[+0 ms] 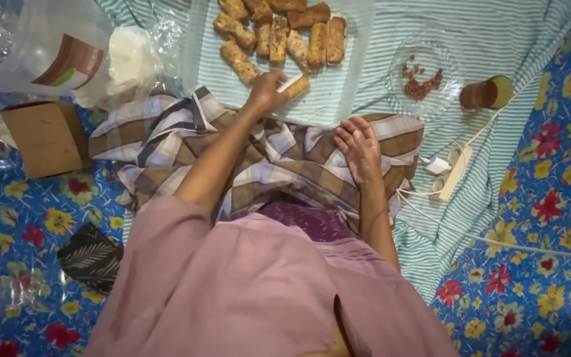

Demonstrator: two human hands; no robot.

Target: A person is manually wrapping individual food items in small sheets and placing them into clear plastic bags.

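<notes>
My left hand [266, 91] is closed on a golden-brown rolled snack [297, 84] and holds it just above the clear plastic sheet [345, 73] spread over the striped cloth. Several more rolled snacks [279, 36] lie in rows on that sheet farther out. My right hand [358, 149] rests with its fingers spread on the checked cloth [279, 158] over my lap and holds nothing.
A clear glass plate [447, 56] with reddish crumbs and a tipped brown cup [487, 92] lie at the right. A white power strip with charger [454, 168] sits near my right knee. A brown cardboard box [44, 135], plastic bags [61, 46] and a white lump [130, 59] are at the left.
</notes>
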